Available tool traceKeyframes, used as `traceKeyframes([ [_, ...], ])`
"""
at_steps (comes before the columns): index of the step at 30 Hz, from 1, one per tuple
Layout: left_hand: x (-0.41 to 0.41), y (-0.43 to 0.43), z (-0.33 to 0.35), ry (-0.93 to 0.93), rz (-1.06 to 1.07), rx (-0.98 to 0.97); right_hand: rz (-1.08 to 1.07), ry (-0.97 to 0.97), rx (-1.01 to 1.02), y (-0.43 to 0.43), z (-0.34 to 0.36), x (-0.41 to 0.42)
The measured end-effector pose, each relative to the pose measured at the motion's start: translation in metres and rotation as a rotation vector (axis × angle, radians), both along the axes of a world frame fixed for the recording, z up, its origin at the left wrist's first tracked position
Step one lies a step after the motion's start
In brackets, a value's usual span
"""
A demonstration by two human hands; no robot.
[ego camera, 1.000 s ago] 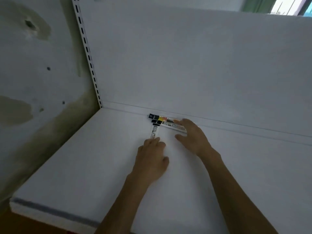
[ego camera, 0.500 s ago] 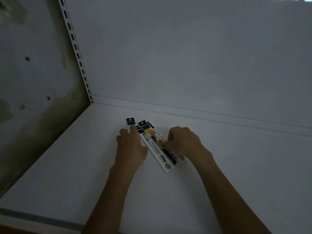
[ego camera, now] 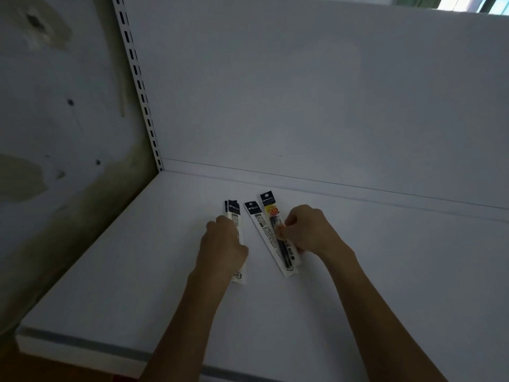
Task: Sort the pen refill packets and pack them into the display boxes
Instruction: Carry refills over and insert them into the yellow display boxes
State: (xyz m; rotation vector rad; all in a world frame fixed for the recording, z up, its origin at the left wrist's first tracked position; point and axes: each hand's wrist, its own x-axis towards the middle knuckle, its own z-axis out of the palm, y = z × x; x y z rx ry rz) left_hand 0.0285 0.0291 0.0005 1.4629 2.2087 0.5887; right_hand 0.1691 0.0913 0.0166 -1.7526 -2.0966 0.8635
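From the front edge of the white shelf (ego camera: 137, 271) both forearms reach in toward its back left corner. The left hand (ego camera: 223, 249) lies over the left refill packets (ego camera: 233, 209) with its fingers curled down on them. Their lower end shows under the wrist and their black headers show past the fingertips.

Just beside, but apart, the right hand (ego camera: 311, 230) pinches the yellow-printed refill packet (ego camera: 271, 209), which partly overlaps a white refill packet (ego camera: 259, 224).

One second ago the packets lay crosswise near the back edge. Half a second ago they were one bundle between the hands. Now they are drawn forward, turned lengthwise, and split into two groups. I judge the sorting has begun, while the packing has not: no display box is in view.

Behind stand the white back panel (ego camera: 303, 92) and the slotted upright (ego camera: 137, 78).
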Motion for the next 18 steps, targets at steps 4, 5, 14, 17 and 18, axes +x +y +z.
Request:
traceKeyframes([
  [4, 0.001, -0.003, 0.003, 0.083, -0.039, 0.02, -0.013, -0.238, 0.067, -0.011, 0.003, -0.01],
  [5, -0.001, -0.004, 0.003, 0.108, -0.043, 0.023, 0.01, -0.278, 0.074, -0.013, 0.003, -0.013],
  [14, -0.031, -0.011, 0.0, 0.1, 0.017, 0.16, -0.009, -0.334, 0.065, -0.024, 0.0, -0.002],
  [17, -0.018, -0.007, 0.01, -0.048, -0.019, 0.209, -0.093, -0.078, 0.006, -0.027, 0.005, 0.033],
  [18, -0.01, -0.006, 0.014, -0.102, -0.042, 0.216, -0.135, 0.005, 0.002, -0.029, 0.007, 0.046],
])
